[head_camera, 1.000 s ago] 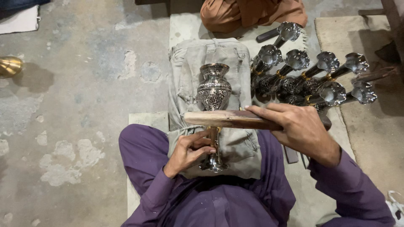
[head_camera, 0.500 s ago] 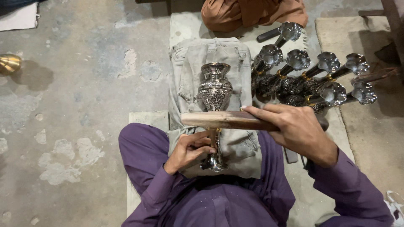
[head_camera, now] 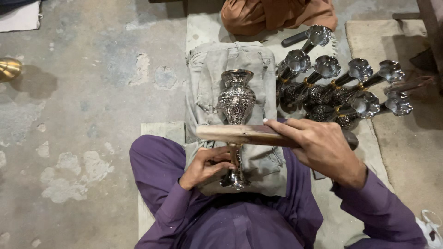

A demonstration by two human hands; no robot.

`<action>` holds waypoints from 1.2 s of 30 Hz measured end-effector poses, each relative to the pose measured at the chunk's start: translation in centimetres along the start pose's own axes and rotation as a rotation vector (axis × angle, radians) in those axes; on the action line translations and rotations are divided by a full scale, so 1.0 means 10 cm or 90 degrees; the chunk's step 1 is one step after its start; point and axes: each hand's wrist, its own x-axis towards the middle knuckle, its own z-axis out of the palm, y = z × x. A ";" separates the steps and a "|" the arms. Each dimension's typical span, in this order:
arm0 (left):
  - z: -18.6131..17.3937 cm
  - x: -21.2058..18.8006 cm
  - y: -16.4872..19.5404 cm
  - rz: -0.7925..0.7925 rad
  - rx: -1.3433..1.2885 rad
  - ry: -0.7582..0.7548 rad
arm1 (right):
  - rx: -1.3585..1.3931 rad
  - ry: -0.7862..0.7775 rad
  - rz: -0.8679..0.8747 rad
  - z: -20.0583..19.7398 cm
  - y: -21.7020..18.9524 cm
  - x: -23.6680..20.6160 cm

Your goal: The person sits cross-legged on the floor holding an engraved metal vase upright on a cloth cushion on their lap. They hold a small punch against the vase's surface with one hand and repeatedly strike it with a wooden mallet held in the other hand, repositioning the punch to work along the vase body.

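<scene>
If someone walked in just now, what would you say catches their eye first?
Probably the ornate silver vase lying on grey cloth across the seated person's lap. The left hand grips its stem, and the right hand holds a wooden bar across it. To the right, a cluster of similar silver pieces lies on the floor.

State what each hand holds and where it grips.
The left hand grips the engraved silver vase by its thin stem, near the foot. The right hand grips a flat wooden stick around its middle, laid crosswise over the stem.
</scene>
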 end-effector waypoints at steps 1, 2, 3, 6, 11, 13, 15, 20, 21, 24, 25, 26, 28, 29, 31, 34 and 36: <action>0.01 0.00 0.00 0.053 0.028 0.015 | 0.019 -0.002 0.031 0.03 0.00 -0.01; 0.00 0.00 0.01 0.109 0.055 0.030 | 0.036 -0.004 0.063 0.07 0.01 -0.02; -0.01 -0.02 0.02 0.025 0.075 0.132 | 0.052 -0.007 0.093 0.11 0.02 -0.05; -0.07 -0.14 0.06 -0.110 0.068 0.390 | 0.331 0.199 0.038 0.31 0.11 -0.24; -0.22 -0.44 0.17 -0.027 -0.028 0.514 | 0.806 0.295 0.026 1.05 0.04 -0.55; -0.25 -0.49 0.18 -0.046 -0.031 0.502 | 0.942 0.273 0.023 1.40 -0.04 -0.57; -0.25 -0.50 0.19 -0.059 -0.029 0.489 | 0.936 0.200 0.113 1.62 -0.11 -0.62; -0.14 -0.38 0.25 -0.092 -0.032 0.466 | 0.842 0.181 0.255 1.59 -0.16 -0.79; -0.11 -0.35 0.28 -0.086 -0.038 0.455 | 0.835 0.176 0.283 1.55 -0.17 -0.80; 0.06 -0.30 0.31 -0.079 -0.068 0.438 | 0.791 0.133 0.302 1.41 -0.24 -0.87; 0.14 -0.28 0.31 -0.082 -0.085 0.438 | 0.795 0.113 0.302 1.39 -0.29 -0.88; 0.22 -0.27 0.31 -0.084 -0.100 0.438 | 0.799 0.093 0.303 1.39 -0.36 -0.87; 0.40 -0.23 0.27 -0.048 -0.153 0.449 | 0.794 0.092 0.284 1.42 -0.51 -0.82; 0.48 -0.20 0.24 -0.030 -0.179 0.455 | 0.783 0.108 0.267 1.43 -0.59 -0.80; 0.64 -0.15 0.19 0.021 -0.208 0.461 | 0.688 0.123 0.281 1.44 -0.72 -0.78; 0.77 -0.06 0.15 0.055 -0.194 0.489 | 0.497 0.158 0.328 1.42 -0.88 -0.75; 0.82 -0.02 0.15 0.060 -0.203 0.511 | 0.447 0.221 0.310 1.40 -0.95 -0.72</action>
